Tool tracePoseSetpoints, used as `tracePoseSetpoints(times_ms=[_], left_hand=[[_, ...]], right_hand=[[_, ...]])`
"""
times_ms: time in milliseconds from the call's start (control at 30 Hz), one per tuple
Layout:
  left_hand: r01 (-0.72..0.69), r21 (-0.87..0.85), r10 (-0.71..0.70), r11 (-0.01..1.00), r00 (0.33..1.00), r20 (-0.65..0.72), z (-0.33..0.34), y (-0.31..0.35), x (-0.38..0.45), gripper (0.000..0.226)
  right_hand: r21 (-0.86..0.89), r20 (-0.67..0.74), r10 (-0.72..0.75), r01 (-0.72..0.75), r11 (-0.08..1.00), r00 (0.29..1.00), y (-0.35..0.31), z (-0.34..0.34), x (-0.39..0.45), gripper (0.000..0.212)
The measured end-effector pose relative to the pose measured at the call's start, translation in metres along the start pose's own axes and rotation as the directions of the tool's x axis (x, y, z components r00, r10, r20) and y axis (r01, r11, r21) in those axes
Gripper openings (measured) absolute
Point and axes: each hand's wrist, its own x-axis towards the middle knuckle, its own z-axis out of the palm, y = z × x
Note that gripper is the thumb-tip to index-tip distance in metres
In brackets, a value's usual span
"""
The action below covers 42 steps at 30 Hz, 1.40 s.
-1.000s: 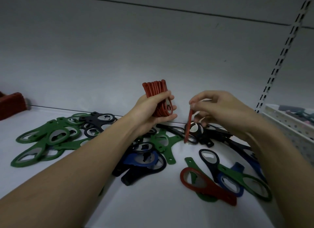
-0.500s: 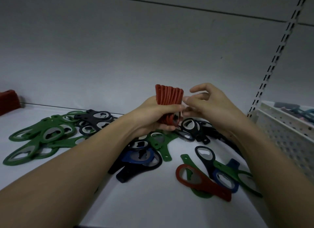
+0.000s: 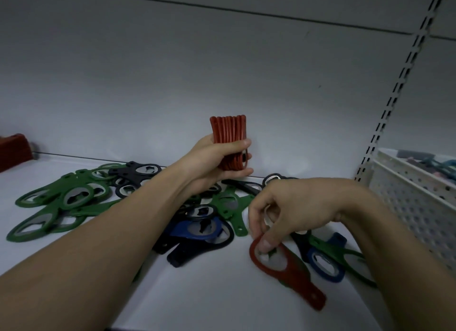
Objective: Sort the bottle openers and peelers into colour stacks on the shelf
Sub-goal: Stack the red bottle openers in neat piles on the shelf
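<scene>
A person's left hand [image 3: 217, 163] grips an upright stack of red bottle openers [image 3: 229, 143] above a white shelf [image 3: 209, 298], fingers and thumb wrapped tight around the lower half of the stack so that its ribbed top edges stand clear above the fist. The right hand [image 3: 293, 209] is down at the shelf, its fingers [image 3: 267, 243] curled onto the looped head of a single red opener [image 3: 283, 271], which lies flat with its handle pointing toward the near right; whether that opener is pinched or only touched is hard to tell. Green openers [image 3: 59, 205] are heaped at the left of the shelf, with black openers [image 3: 134, 175] just behind them. A blue opener [image 3: 199, 228] lies on dark ones in the middle of the shelf, beneath the left forearm. Another blue opener [image 3: 325, 264] and a green one lie crossed under the right wrist. A white perforated basket [image 3: 407, 202] stands at the right edge of the shelf, and a red block-like object [image 3: 13, 150] sits at the far left.
</scene>
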Motion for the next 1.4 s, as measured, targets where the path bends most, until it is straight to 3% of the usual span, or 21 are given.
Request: tracePoseSetpoints(times_ms=[100,200,333,433,500,533,567,667,767,900,1000,1100,1167,1267,1333,1400], left_hand=[[0.007,-0.057,-0.004,0.998,0.999,0.047,0.0,0.001,0.0,0.032],[-0.006,-0.092,0.012,0.996,0.998,0.059,0.0,0.004,-0.001,0.032],[-0.038,-0.262,0.044,0.964,0.999,0.018,-0.001,0.004,0.001,0.037],[-0.072,-0.359,0.086,0.931,0.996,0.025,0.001,0.006,0.0,0.029],[-0.07,-0.396,0.106,0.916,0.992,0.07,0.005,0.005,-0.002,0.033],[-0.059,-0.39,0.109,0.919,0.988,0.108,0.007,0.003,-0.002,0.04],[-0.05,-0.357,0.109,0.933,0.983,0.147,0.01,0.0,-0.002,0.045],[-0.067,-0.179,0.101,0.982,0.977,0.189,0.014,-0.009,-0.003,0.044],[-0.048,-0.111,0.07,0.993,0.977,0.199,0.015,-0.016,-0.004,0.046],[-0.026,-0.093,0.046,0.995,0.974,0.22,0.016,-0.015,-0.006,0.042],[-0.016,-0.077,0.031,0.997,0.982,0.186,0.016,-0.013,-0.007,0.034],[-0.011,-0.058,0.021,0.998,0.986,0.168,0.014,-0.011,-0.008,0.035],[-0.002,-0.033,0.008,0.999,0.981,0.192,0.014,-0.009,-0.009,0.037],[0.01,0.012,-0.013,1.0,0.965,0.262,0.015,-0.007,-0.011,0.031],[0.02,0.045,-0.033,0.999,0.949,0.314,0.015,-0.007,-0.013,0.034],[0.025,0.078,-0.053,0.997,0.925,0.376,0.014,-0.008,-0.014,0.043]], right_hand=[[0.275,-0.127,-0.115,0.146,0.95,0.985,0.004,-0.007,-0.007,0.012],[0.491,-0.401,-0.146,0.347,0.799,0.904,0.015,-0.016,-0.013,0.03],[0.671,-0.691,0.084,0.594,0.443,0.718,0.02,-0.019,-0.002,0.027],[0.69,-0.716,0.287,0.707,0.154,0.637,0.02,-0.02,0.013,0.012],[0.686,-0.686,0.321,0.727,-0.011,0.653,0.015,-0.017,0.02,0.012],[0.698,-0.674,0.313,0.716,-0.028,0.669,0.012,-0.013,0.023,0.015],[0.726,-0.664,0.312,0.686,0.047,0.68,0.01,-0.009,0.025,0.019],[0.705,-0.691,0.4,0.443,0.554,0.602,0.012,0.002,0.034,0.029],[0.607,-0.771,0.446,0.314,0.73,0.454,0.016,0.003,0.037,0.035],[0.492,-0.854,0.352,0.373,0.786,0.384,0.021,-0.001,0.037,0.026],[0.374,-0.911,0.276,0.336,0.864,0.306,0.026,-0.005,0.035,0.023],[0.313,-0.937,0.2,0.433,0.846,0.288,0.023,-0.007,0.029,0.012],[0.344,-0.927,0.197,0.518,0.783,0.318,0.018,-0.01,0.022,0.015],[0.406,-0.875,0.137,0.547,0.732,0.465,0.016,-0.012,0.013,0.022],[0.42,-0.831,0.081,0.526,0.74,0.55,0.017,-0.012,0.009,0.021],[0.411,-0.811,0.061,0.492,0.767,0.582,0.018,-0.013,0.005,0.018]])
